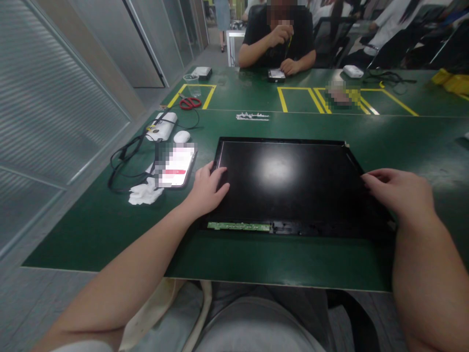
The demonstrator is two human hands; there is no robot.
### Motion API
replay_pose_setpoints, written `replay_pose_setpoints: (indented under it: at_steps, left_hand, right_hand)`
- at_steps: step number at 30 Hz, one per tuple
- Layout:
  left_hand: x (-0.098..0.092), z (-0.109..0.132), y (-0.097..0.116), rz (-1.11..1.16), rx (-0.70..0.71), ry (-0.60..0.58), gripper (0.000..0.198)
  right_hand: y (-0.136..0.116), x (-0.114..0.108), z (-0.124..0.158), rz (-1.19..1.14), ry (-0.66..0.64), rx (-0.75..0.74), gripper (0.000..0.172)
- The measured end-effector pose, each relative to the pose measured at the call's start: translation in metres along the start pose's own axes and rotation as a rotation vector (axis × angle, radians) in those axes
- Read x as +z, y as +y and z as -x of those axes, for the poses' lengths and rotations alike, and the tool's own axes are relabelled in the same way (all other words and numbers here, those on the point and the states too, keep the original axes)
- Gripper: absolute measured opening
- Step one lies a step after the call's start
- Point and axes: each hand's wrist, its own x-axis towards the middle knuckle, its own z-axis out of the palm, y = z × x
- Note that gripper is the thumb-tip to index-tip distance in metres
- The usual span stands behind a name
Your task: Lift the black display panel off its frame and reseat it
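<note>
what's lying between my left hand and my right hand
In the head view, only the black display panel spans the stretch between the left hand and the right hand; nothing lies on its glossy face.

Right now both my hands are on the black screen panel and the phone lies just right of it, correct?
Not quite: the head view shows the phone just left of the black screen panel. The left hand and right hand do rest on it.

A glossy black screen panel (289, 186) is laid flat on the green table (256, 264), with a narrow green circuit strip (238, 226) exposed along its near edge.
</note>
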Motion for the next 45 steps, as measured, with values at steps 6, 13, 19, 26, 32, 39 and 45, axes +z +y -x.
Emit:
replay_pose_setpoints:
  at_steps: [6,13,19,26,32,39,45]
  left_hand:
    - [0.001,0.0,-0.002,0.009,0.026,0.014,0.052]
    - [0.002,0.0,-0.002,0.024,0.027,0.021,0.052]
    - [0.001,0.0,0.001,0.007,-0.001,-0.005,0.054]
    - [-0.001,0.001,0.002,-0.004,0.008,-0.016,0.055]
    - [0.0,0.001,0.001,0.002,0.012,0.0,0.054]
    - [-0.002,0.002,0.002,0.008,0.02,-0.008,0.053]
    - [-0.003,0.001,0.004,-0.007,0.003,-0.031,0.055]
  right_hand:
    - [-0.014,-0.013,0.008,0.023,-0.058,0.09,0.052]
    - [-0.01,-0.008,0.006,0.033,-0.023,0.063,0.051]
    - [-0.017,-0.014,0.009,0.041,-0.061,0.083,0.053]
    - [-0.021,-0.017,0.012,0.049,-0.076,0.091,0.052]
    - [-0.018,-0.016,0.009,0.062,-0.081,0.087,0.053]
    - [-0.019,-0.016,0.01,0.069,-0.083,0.085,0.053]
    - [-0.02,-0.016,0.01,0.064,-0.088,0.093,0.055]
